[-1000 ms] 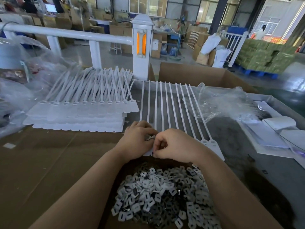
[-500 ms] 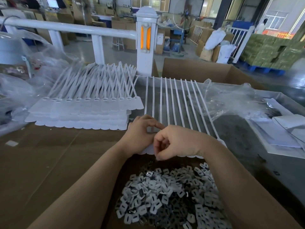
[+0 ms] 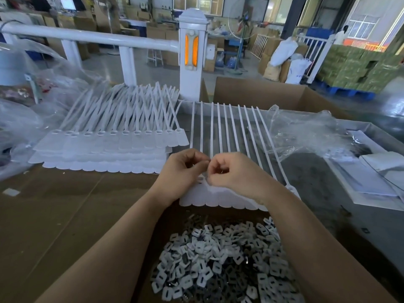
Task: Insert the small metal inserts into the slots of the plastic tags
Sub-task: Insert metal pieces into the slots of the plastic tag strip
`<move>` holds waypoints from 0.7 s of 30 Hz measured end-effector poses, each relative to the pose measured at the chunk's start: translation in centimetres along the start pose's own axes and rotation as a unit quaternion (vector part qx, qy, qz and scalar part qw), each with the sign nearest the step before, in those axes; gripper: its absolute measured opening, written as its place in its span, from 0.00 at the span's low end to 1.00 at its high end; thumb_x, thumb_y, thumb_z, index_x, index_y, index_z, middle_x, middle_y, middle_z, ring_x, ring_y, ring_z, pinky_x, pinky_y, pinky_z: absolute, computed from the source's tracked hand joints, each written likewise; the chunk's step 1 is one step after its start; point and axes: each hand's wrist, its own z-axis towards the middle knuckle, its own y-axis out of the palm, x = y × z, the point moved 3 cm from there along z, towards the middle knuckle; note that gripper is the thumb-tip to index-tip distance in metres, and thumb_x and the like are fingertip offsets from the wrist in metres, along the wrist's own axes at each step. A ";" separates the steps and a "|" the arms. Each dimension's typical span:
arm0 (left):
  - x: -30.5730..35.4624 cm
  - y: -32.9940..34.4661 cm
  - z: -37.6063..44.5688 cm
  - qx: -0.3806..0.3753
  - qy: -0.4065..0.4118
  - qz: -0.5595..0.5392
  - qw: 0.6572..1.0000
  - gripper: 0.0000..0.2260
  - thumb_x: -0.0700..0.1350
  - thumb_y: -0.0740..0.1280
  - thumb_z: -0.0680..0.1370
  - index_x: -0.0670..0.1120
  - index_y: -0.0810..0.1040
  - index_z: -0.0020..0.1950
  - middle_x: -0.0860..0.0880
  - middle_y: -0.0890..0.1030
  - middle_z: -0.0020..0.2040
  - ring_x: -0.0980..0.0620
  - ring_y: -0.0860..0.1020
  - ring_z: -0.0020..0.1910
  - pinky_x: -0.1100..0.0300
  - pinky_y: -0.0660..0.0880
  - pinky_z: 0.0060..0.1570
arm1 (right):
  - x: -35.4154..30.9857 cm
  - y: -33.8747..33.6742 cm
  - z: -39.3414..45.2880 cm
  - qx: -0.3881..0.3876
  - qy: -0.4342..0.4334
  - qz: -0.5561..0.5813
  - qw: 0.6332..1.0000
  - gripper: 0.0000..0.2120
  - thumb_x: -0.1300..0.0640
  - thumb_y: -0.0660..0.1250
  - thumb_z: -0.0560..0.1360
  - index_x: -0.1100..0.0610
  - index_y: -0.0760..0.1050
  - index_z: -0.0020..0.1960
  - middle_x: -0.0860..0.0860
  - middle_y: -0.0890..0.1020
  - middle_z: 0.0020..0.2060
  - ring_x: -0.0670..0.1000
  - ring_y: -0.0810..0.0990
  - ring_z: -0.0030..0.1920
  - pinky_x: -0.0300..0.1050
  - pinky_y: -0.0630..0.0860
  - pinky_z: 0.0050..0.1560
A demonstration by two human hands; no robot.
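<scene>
A joined strip of white plastic tags (image 3: pixel 220 196) with long thin tails lies in front of me, scalloped edge toward me. My left hand (image 3: pixel 183 171) and my right hand (image 3: pixel 231 171) meet fingertip to fingertip over the strip's left heads, all fingers curled. What they pinch is hidden between the fingertips. A heap of small grey-and-white metal inserts (image 3: pixel 218 263) lies in a cardboard box between my forearms.
A stack of white tag strips (image 3: pixel 109 147) lies to the left. Crumpled clear plastic bags (image 3: pixel 306 132) sit on the right and far left. White papers (image 3: pixel 376 171) rest at the right edge. An open carton (image 3: pixel 262 92) stands behind, beside a white railing post (image 3: pixel 192 57).
Both hands have lifted slightly off the tag heads and drawn together, fingertips now meeting above the strip. The camera has tilted a little.
</scene>
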 end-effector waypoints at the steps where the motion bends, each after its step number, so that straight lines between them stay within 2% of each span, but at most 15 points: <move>1: 0.2 0.1 0.0 0.004 -0.010 -0.018 1.000 0.05 0.40 0.68 0.79 0.45 0.82 0.44 0.51 0.83 0.38 0.57 0.79 0.37 0.67 0.73 0.40 | 0.0 -0.2 0.1 0.052 -0.002 -0.004 0.999 0.05 0.60 0.71 0.72 0.51 0.79 0.40 0.50 0.83 0.35 0.49 0.80 0.36 0.52 0.81 0.44; 4: 0.4 0.2 -0.1 0.003 -0.038 -0.046 0.998 0.09 0.44 0.67 0.80 0.44 0.81 0.41 0.53 0.81 0.34 0.61 0.74 0.31 0.73 0.69 0.35 | -0.3 -0.5 0.2 0.151 -0.029 -0.049 0.987 0.04 0.58 0.72 0.71 0.51 0.78 0.40 0.47 0.82 0.32 0.46 0.80 0.33 0.48 0.81 0.38; 8: 0.6 0.1 -0.4 -0.008 -0.053 -0.067 0.996 0.09 0.45 0.68 0.80 0.44 0.82 0.41 0.51 0.82 0.35 0.62 0.74 0.30 0.72 0.69 0.33 | -0.8 -0.4 -0.1 0.203 -0.067 -0.104 0.971 0.06 0.57 0.72 0.73 0.50 0.77 0.39 0.44 0.81 0.32 0.44 0.80 0.33 0.46 0.81 0.36; 15: 0.3 -0.5 -0.6 -0.006 -0.091 -0.093 0.991 0.08 0.48 0.70 0.78 0.48 0.85 0.40 0.48 0.85 0.40 0.57 0.76 0.34 0.67 0.70 0.34 | -1.5 0.0 -0.3 0.222 -0.097 -0.165 0.956 0.04 0.55 0.72 0.75 0.49 0.78 0.43 0.37 0.76 0.32 0.41 0.79 0.33 0.44 0.81 0.36; 18: 0.3 -0.6 -0.6 -0.002 -0.100 -0.115 0.988 0.08 0.47 0.71 0.77 0.51 0.86 0.39 0.48 0.85 0.40 0.58 0.75 0.33 0.64 0.68 0.34 | -1.5 0.2 -0.3 0.224 -0.100 -0.160 0.956 0.05 0.55 0.73 0.75 0.47 0.77 0.43 0.36 0.75 0.32 0.39 0.78 0.32 0.38 0.78 0.34; 21: 0.3 -0.9 -0.5 0.002 -0.114 -0.143 0.983 0.05 0.44 0.72 0.75 0.50 0.86 0.40 0.47 0.85 0.40 0.58 0.75 0.32 0.66 0.69 0.32 | -1.5 0.3 -0.2 0.219 -0.098 -0.150 0.959 0.05 0.54 0.73 0.75 0.47 0.78 0.43 0.35 0.75 0.31 0.39 0.77 0.30 0.31 0.73 0.31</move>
